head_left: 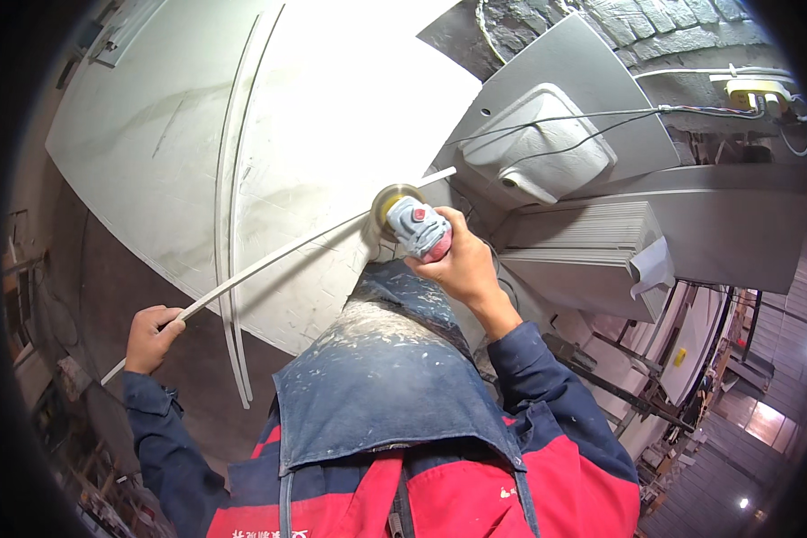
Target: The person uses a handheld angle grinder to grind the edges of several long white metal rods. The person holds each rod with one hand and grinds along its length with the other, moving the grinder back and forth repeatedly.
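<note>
My left hand (151, 337) is closed round the lower left part of a long thin white strip (278, 255). The strip slants up to the right across the edge of a large white table (152, 206). My right hand (462, 264) grips an angle grinder (419, 228) with a dusty grey and red body. Its round yellowish disc (393, 208) lies over the strip near the strip's upper right end; whether they touch I cannot tell. Two more long thin strips (229, 179) lie on the table and stick out over its near edge, passing beneath the held strip.
Right of the table, a grey slab with a moulded basin (542, 148) leans with cables across it. Below it stands a stack of pale panels (583, 242). A yellow power socket (758, 94) hangs at the far right. A dusty denim apron (394, 368) covers my front.
</note>
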Demonstrator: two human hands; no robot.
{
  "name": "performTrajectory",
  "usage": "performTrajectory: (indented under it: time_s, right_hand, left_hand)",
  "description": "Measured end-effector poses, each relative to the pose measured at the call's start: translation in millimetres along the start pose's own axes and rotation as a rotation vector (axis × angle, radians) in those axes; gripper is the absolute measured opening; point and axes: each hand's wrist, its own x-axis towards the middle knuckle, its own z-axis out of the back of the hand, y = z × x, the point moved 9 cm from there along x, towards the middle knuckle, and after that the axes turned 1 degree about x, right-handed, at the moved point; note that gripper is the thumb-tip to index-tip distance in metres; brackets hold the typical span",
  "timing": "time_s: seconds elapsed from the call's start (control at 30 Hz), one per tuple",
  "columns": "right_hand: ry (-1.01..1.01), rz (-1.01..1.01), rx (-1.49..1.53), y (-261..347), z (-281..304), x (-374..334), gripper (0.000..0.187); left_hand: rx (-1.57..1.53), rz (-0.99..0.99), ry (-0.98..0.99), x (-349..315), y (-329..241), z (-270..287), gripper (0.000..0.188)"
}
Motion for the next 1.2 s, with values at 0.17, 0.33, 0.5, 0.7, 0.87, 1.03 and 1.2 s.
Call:
performTrajectory:
  time_s: [0.17, 0.33, 0.5, 0.7, 0.87, 1.03, 1.2]
  right_hand:
    - [-0.048, -0.092, -0.056, -21, 18, 10, 0.087]
    - [-0.108, -0.141, -0.015, -37, 35, 18, 0.088]
    - [-0.148, -0.194, -0.009, -48, 49, 27, 0.089]
    - [-0.218, -0.178, -0.023, -69, 64, 34, 0.088]
    - [-0.248, -0.237, -0.050, -84, 78, 45, 0.090]
    - [-0.319, -0.244, -0.090, -98, 87, 58, 0.083]
    - [-0.487, -0.229, 0.192, -119, 86, 33, 0.081]
  left_hand:
    - [-0.030, 0.012, 0.000, 1, 4, 0, 0.025]
    - [-0.028, 0.010, 0.009, 3, 6, -1, 0.025]
    - [-0.006, 0.028, 0.020, 2, 11, -2, 0.025]
    - [-0.026, 0.020, 0.012, 4, 4, -2, 0.028]
    - [-0.029, 0.030, 0.013, 4, 0, -1, 0.027]
    - [-0.020, 0.038, 0.011, 1, 4, 1, 0.025]
    - [0.012, 0.039, 0.003, -1, -8, 2, 0.023]
